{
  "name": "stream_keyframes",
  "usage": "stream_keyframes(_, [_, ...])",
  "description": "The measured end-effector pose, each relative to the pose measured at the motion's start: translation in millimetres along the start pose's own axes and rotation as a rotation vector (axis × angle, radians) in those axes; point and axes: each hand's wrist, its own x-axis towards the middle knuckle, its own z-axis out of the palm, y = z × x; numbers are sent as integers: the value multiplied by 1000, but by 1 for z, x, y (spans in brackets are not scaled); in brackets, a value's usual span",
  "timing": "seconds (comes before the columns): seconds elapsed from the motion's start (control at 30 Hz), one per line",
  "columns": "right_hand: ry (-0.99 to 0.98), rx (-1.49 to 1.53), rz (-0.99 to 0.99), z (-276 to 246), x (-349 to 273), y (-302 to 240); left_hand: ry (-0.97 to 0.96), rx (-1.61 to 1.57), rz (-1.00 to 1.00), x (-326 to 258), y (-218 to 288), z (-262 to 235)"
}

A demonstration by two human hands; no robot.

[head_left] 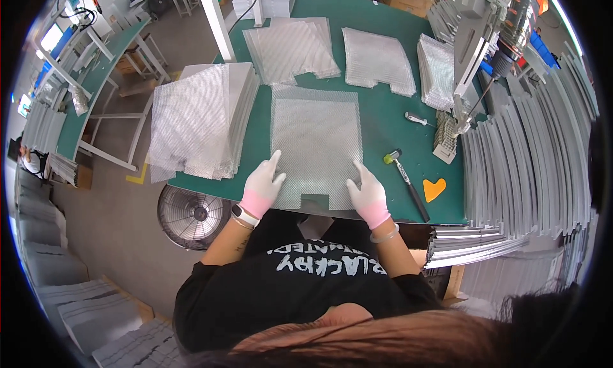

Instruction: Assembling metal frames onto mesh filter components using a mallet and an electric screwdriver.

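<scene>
In front of me a translucent mesh sheet (314, 138) lies flat on the green table, with a rectangular notch in its near edge. My left hand (262, 186), in a white and pink glove, rests at the sheet's left edge, index finger stretched along it and thumb apart. At the right edge lies my right hand (368, 194), gloved alike, index finger and thumb spread. Both hands are open at the sheet's borders; their undersides are hidden. To the right are a hammer (407, 184) with a yellow-green head and a screwdriver (417, 118).
A tall stack of mesh sheets (191, 122) stands at the left; further mesh piles (290, 49) (378, 58) lie at the back. An orange heart-shaped piece (434, 190) is near the right edge. A tool on a metal stand (476, 55) rises beside stacked grey panels (517, 164).
</scene>
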Motion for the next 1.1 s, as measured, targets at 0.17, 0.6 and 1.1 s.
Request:
stream_keyframes(0.17, [-139,-60,131,6,4,-1,-58,-2,-46,3,-10,8])
stream_keyframes(0.6, [-240,-107,160,3,5,4,-138,-48,-120,9,-10,6])
stream_keyframes(1.1, [-46,-395,-81,-33,160,31,-284,361,54,23,-38,4])
